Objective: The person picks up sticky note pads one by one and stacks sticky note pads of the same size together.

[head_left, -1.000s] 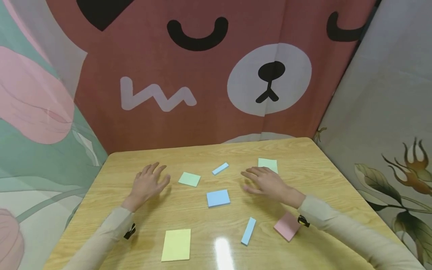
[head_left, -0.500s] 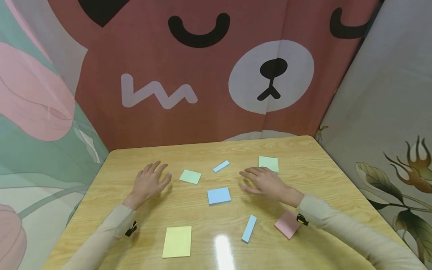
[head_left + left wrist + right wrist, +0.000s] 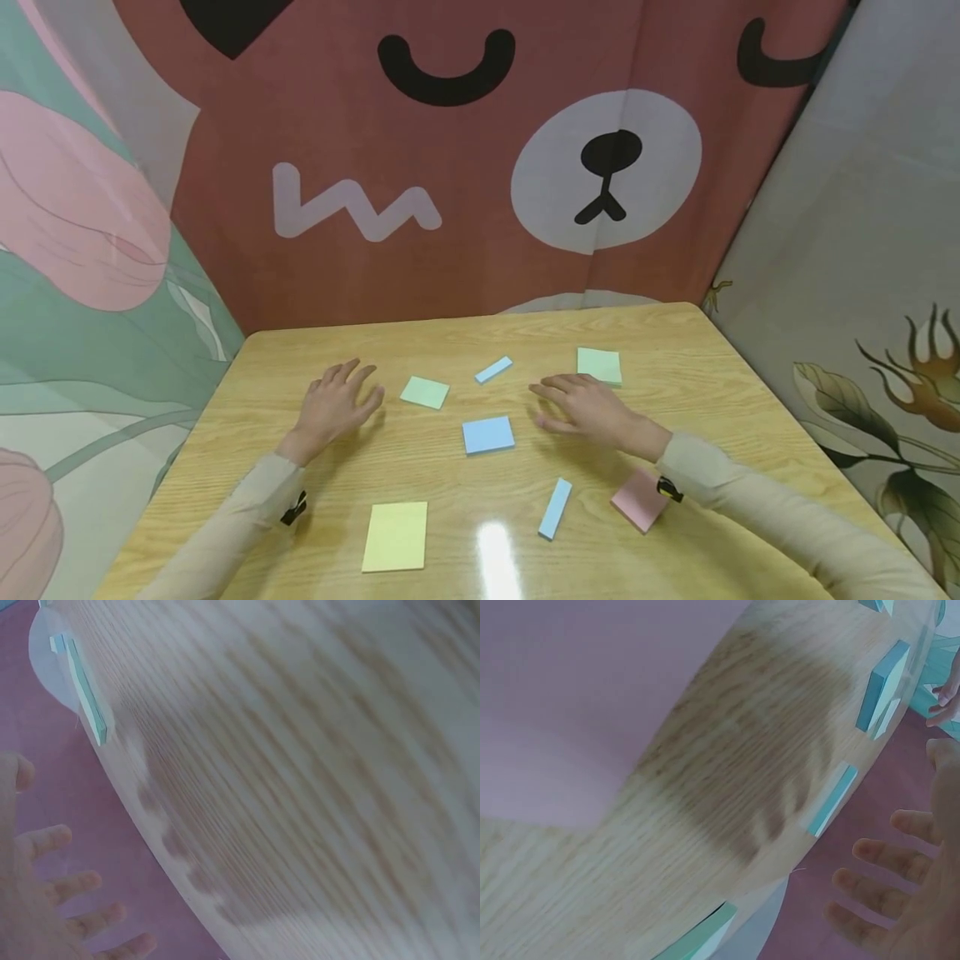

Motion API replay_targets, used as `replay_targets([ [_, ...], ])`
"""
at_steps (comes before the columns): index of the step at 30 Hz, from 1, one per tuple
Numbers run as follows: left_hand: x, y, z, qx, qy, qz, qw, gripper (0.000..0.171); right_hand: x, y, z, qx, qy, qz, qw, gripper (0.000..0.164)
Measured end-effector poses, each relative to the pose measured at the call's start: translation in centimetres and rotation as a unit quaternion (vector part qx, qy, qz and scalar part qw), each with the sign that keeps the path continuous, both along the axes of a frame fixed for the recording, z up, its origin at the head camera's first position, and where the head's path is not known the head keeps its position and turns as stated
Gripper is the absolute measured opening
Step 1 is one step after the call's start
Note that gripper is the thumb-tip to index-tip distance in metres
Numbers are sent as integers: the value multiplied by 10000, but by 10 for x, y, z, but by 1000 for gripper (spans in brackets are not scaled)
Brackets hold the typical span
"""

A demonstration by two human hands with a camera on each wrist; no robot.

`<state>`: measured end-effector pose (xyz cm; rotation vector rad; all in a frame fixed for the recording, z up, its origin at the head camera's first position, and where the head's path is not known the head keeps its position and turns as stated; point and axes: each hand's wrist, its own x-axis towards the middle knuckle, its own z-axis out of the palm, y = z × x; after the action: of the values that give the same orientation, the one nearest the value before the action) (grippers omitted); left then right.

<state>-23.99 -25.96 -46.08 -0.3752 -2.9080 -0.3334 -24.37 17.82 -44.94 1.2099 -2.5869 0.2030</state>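
Note:
My left hand (image 3: 330, 411) hovers over the table's left side with fingers spread and nothing held. Just right of it lies a green sticky-note pad (image 3: 425, 392). On the other side my right hand (image 3: 596, 412) hangs above the table, fingers loosely extended and holding nothing. Its knuckles partly cover a second green pad (image 3: 599, 365) in the head view. Between the hands rests a blue pad (image 3: 488, 435), with a narrow blue strip pad (image 3: 493, 370) behind it. In both wrist views the fingers cast shadows on the wood, apart from the surface.
A yellow pad (image 3: 395, 536) lies front left on the wooden table (image 3: 300, 550). Another narrow blue strip pad (image 3: 555, 508) sits front right. A pink pad (image 3: 640, 500) is partly under the right wrist. A printed curtain (image 3: 450, 283) hangs at the table's back edge.
The view has shifted slightly. My right hand has drifted a little to the left, and the left hand has barely moved. The pads lie as before.

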Motion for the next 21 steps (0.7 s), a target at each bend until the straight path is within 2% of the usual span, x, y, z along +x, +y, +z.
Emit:
replay_targets([
  [6, 0, 3, 0, -15, -3, -49, 10000, 62, 1, -3, -2, 97, -151, -34, 9998, 56],
  [21, 0, 13, -2, -46, 85, -156, 9998, 59, 1, -13, -8, -48, 66, 457, 9989, 54],
])
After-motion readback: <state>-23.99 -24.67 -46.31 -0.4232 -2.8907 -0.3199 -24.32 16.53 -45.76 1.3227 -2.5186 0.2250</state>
